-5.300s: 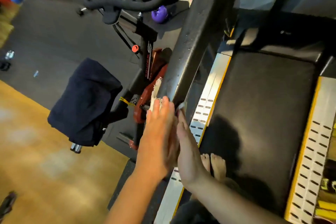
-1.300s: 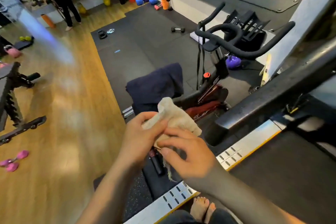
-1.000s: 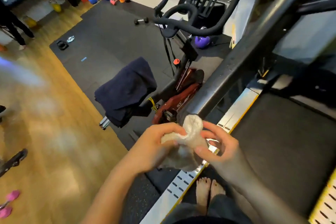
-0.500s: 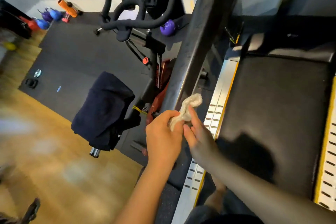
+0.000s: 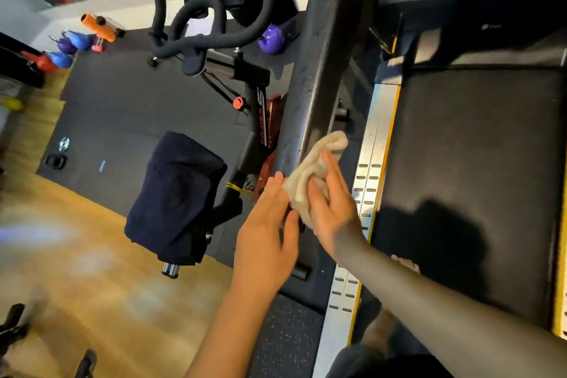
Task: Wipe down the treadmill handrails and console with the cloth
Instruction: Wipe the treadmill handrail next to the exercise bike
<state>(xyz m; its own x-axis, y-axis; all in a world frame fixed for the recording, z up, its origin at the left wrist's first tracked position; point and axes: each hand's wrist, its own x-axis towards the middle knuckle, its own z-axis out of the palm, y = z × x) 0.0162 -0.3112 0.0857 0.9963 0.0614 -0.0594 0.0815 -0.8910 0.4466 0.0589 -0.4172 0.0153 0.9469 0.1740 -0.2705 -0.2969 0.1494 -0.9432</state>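
1. A person stands on a treadmill, seen from their own head, looking down at both hands beside the left handrail (image 5: 310,95), a thick dark bar running away up the frame
2. The right hand (image 5: 333,212) holds a bunched beige cloth (image 5: 316,163), fingers spread over it, pressing it against the rail's near end
3. The left hand (image 5: 267,230) is open and holding nothing, fingertips touching the cloth's edge and the rail
4. The cloth looks light, soft and floppy; a full-palm hold on the bunched middle should keep it from slipping
5. The rail looks rigid and fixed
6. The console is out of view
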